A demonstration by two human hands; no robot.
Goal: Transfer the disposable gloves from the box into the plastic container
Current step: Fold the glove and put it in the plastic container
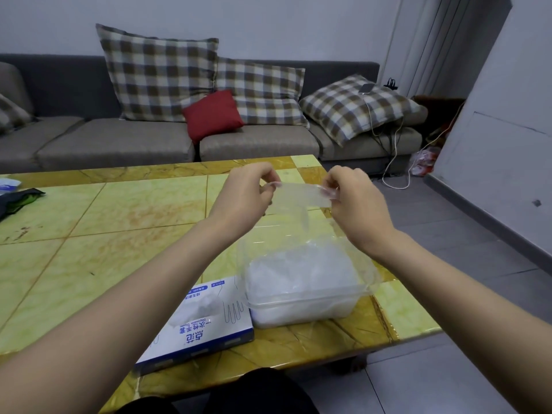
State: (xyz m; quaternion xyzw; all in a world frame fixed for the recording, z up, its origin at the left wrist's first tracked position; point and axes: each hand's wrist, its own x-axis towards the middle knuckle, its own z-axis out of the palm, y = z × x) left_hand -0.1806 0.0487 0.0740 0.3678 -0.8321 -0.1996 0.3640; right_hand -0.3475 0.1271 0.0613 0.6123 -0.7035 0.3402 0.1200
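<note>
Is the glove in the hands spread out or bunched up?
Spread out: left hand and right hand pinch opposite ends of the glove, stretched flat between them.

I had one thin, see-through glove [298,198] stretched out flat in the air, my left hand [248,192] and right hand [352,195] each pinching an end. It hung above the far side of the plastic container [307,306], which was clear, open on top and holding a whitish pile of gloves [298,273]. The blue-and-white box [209,327] lay flat on the bench [89,234], just left of the container.
</note>
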